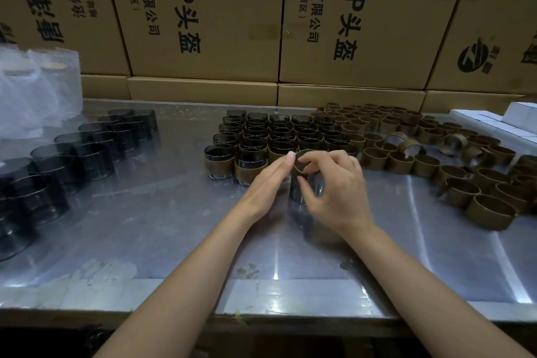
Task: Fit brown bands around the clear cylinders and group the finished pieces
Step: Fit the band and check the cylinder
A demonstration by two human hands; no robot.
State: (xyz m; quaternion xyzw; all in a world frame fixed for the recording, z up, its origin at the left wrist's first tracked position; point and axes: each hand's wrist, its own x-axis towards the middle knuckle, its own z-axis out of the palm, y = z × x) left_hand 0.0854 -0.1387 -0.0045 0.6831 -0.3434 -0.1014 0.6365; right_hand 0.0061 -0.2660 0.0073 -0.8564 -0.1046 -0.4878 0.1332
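Right hand (334, 186) hides most of cylinder (302, 192); bare cylinders (17, 197) cut off left.

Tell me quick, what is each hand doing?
Left hand: open, straight fingers pressing the brown band on the clear cylinder.
Right hand: fingers curled, pinching the same band.

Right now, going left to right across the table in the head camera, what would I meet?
Clear plastic bags → bare clear cylinders → finished banded cylinders → cylinder being banded, held by left hand and right hand → loose brown bands → white boxes.
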